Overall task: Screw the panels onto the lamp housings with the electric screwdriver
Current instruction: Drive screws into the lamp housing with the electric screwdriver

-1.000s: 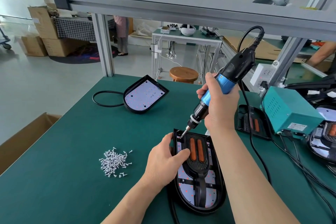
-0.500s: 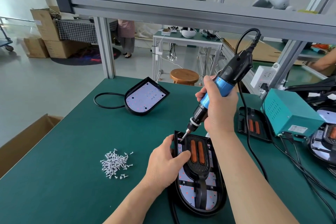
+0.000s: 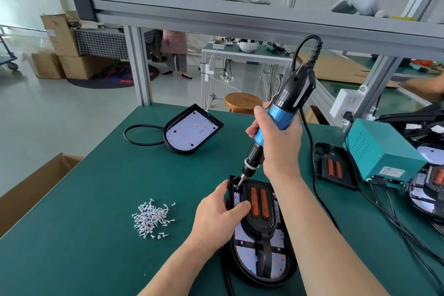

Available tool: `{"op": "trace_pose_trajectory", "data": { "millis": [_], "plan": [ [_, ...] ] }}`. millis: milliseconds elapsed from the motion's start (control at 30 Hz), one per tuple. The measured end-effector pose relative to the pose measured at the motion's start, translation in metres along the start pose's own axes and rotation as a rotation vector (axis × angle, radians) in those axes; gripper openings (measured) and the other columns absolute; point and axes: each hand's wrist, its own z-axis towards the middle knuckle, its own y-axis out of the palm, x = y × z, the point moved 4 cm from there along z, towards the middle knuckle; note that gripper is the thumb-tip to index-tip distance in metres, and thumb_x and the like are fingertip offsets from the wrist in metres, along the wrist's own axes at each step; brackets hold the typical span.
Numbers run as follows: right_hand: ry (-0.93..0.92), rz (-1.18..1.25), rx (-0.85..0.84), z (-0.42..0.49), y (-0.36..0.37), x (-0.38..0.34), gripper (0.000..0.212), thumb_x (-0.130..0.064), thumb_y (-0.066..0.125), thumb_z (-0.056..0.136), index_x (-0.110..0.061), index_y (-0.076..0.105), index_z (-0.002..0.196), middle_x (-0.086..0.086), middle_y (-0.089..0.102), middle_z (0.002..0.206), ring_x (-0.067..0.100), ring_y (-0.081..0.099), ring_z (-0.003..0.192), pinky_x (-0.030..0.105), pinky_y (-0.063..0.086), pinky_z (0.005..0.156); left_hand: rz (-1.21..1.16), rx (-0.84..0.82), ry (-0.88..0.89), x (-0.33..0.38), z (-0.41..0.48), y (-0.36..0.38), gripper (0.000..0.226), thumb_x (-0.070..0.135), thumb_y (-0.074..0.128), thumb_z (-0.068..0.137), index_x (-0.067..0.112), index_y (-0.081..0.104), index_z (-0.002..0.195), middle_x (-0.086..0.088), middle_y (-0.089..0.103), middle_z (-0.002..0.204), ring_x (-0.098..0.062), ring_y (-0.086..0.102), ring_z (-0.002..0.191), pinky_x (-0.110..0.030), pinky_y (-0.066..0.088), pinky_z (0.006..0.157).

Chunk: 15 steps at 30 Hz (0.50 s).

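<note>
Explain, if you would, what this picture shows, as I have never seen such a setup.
No machine here: a person works bare-handed, and the camera sits on their head, looking down at a green workbench. The right hand grips an electric screwdriver, its bit at the far-left corner of a lamp housing. The left hand steadies that housing, fingers round its edge, thumb on the black panel. A heap of screws lies left, a second housing behind, a teal box right.

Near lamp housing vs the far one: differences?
The near lamp housing carries a black panel with two orange strips; the far lamp housing shows a bare LED board. The left hand steadies the near one while the right hand sets the electric screwdriver at its corner; the far one lies untouched. Both are black shells, rounded at one end.
</note>
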Motion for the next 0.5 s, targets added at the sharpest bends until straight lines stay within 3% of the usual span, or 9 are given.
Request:
{"op": "trace_pose_trajectory", "data": {
  "millis": [133, 300, 500],
  "plan": [
    [-0.005, -0.009, 0.010, -0.0007, 0.0012, 0.0021, 0.020, -0.011, 0.071, 0.085, -0.010, 0.056, 0.098, 0.004, 0.055, 0.064, 0.018, 0.058, 0.051, 0.031, 0.053, 0.060, 0.033, -0.011, -0.016, 0.0005, 0.0010, -0.0004, 0.064, 0.048, 0.058, 0.072, 0.027, 0.056, 0.132, 0.000, 0.076, 0.093, -0.028, 0.068, 0.088, -0.044, 0.055, 0.086],
    [-0.040, -0.059, 0.005, -0.0001, 0.0029, 0.0056, 0.017, -0.009, 0.069, 0.085, -0.015, 0.056, 0.095, 0.007, 0.055, 0.065, 0.016, 0.059, 0.050, 0.029, 0.053, 0.057, 0.054, -0.019, -0.004, 0.0017, 0.0011, -0.0011, 0.037, 0.047, 0.057, 0.073, 0.033, 0.063, 0.106, -0.002, 0.075, 0.092, -0.032, 0.066, 0.088, -0.050, 0.054, 0.086],
    [-0.068, -0.063, -0.024, -0.0022, 0.0059, 0.0084, 0.016, -0.012, 0.065, 0.077, -0.014, 0.052, 0.086, -0.007, 0.055, 0.052, 0.017, 0.054, 0.046, 0.029, 0.049, 0.053, 0.058, -0.012, 0.002, -0.0007, 0.0017, -0.0016, 0.031, 0.047, 0.058, 0.073, 0.038, 0.063, 0.102, 0.002, 0.075, 0.091, -0.031, 0.066, 0.089, -0.049, 0.054, 0.085]
  ]
}}
